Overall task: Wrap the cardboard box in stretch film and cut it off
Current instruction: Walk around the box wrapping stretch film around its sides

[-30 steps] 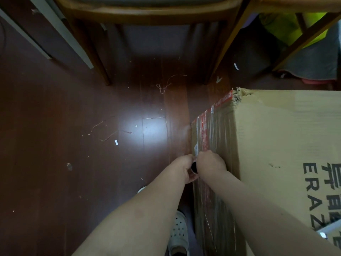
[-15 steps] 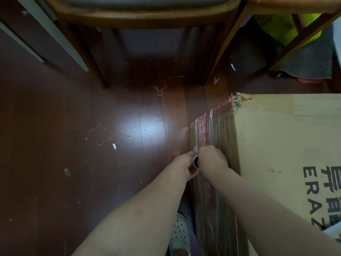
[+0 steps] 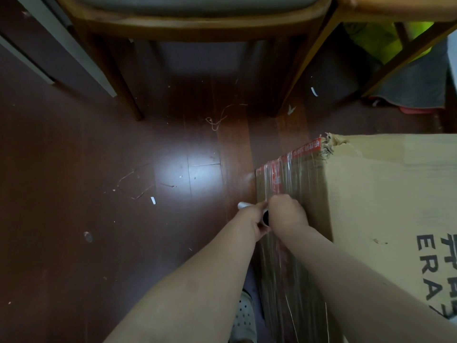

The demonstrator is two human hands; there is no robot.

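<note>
- The cardboard box stood on the dark wooden floor at the right of the view, its torn top corner pointing toward the chair.
- Stretch film already lay in wrinkled, glossy layers over the box's left side face, covering the red printed strip there.
- The film roll was held against that side face, its dark hollow core end facing the camera.
- The left hand gripped the roll from the left, fingers curled round it; a white end stuck out past them.
- The right hand curled its fingers over the roll from the right, its knuckles touching the wrapped face.
- A white perforated shoe showed between the forearms.
- Bits of string and paper scraps littered the floor.
</note>
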